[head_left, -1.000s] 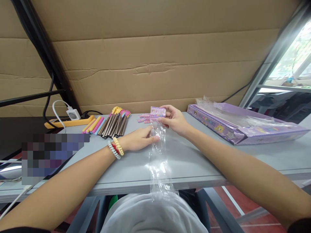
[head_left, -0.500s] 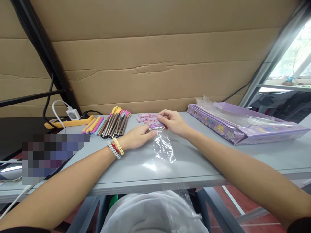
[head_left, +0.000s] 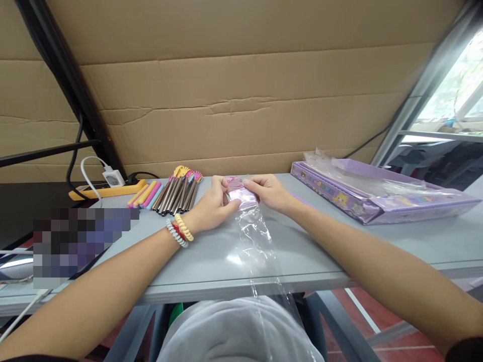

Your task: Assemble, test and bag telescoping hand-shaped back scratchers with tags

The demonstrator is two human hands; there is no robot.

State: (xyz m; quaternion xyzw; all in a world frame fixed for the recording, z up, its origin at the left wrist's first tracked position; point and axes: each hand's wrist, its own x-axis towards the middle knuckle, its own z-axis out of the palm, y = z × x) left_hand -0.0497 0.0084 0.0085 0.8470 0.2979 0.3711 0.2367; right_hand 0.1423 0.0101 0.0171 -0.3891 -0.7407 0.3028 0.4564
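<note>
My left hand (head_left: 219, 205) pinches the left edge of a small shiny purple card (head_left: 243, 195), its thumb lying along the lower edge. The card's upper right corner is between the thumb and fingers of my right hand (head_left: 269, 192). Clear plastic film (head_left: 260, 241) hangs below the card, over the table edge and down to my lap. Whether the film is joined to the card I cannot tell. Just behind the card lie pink printed pieces (head_left: 233, 182), partly hidden by my fingers.
Brown-handled tools (head_left: 175, 196) with yellow and pink heads lie left on the grey table (head_left: 211, 261). Several coloured sticks (head_left: 145, 195) lie beside them, near a yellow power strip (head_left: 132, 188). A purple box (head_left: 339, 203) with clear film sits right; a cardboard panel (head_left: 241, 120) stands behind.
The card has turned, and its face now shines with glare. The clear film has dropped lower, past the table edge. My left fingers have shifted slightly up; both hands still hold the card.
</note>
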